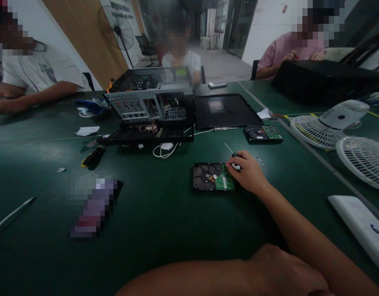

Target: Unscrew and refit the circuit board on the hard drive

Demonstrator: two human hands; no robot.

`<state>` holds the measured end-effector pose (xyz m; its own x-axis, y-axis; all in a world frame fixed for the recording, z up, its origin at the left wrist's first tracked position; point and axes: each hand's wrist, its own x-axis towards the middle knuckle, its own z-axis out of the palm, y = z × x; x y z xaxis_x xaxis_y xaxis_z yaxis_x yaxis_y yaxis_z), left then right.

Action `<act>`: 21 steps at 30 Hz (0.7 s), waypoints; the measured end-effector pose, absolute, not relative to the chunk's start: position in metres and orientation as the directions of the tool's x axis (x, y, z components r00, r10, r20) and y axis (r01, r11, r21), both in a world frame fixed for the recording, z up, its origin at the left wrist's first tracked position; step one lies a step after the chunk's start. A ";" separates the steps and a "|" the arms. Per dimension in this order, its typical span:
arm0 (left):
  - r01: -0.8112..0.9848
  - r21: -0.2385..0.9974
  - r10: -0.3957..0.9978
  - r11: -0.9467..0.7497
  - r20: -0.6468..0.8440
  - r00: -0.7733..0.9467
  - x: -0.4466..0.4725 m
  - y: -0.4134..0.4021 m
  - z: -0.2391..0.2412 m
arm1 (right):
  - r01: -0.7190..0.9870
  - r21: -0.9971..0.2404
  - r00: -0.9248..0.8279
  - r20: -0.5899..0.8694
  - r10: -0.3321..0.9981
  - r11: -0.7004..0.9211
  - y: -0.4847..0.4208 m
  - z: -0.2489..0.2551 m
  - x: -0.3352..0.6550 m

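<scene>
A hard drive (204, 183) lies flat on the green table, its green circuit board facing up on the right side. At its right edge, my right hand (249, 172) is closed on a small screwdriver (235, 155). The thin shaft points up and away to the left, clear of the drive, while my fingertips are by the drive's upper right corner. Several tiny screws (259, 159) are scattered beyond the hand. My left forearm crosses the bottom of the view; my left hand (291, 267) rests near the right forearm, its fingers hidden.
Ahead stands an opened computer case (146, 107), beside a black side panel (226, 111). A second hard drive (263, 134) lies farther right. White fans (340, 123) and a white power bank (359, 222) are on the right; a yellow-black screwdriver (92, 157) and a phone (97, 207) left. People sit opposite.
</scene>
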<state>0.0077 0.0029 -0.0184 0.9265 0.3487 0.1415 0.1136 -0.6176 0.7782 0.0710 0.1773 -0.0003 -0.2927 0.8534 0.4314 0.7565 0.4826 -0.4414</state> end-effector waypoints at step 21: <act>0.108 0.804 0.379 -0.584 0.153 0.913 0.013 0.003 -0.023 | 0.805 -0.460 0.113 0.739 0.664 0.375 0.176 -0.005 0.078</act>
<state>0.0126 0.0032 -0.0227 0.9126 0.3792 0.1528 0.1081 -0.5842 0.8044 0.0783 0.1756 -0.0051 0.1127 0.6639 0.7393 0.8050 0.3751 -0.4596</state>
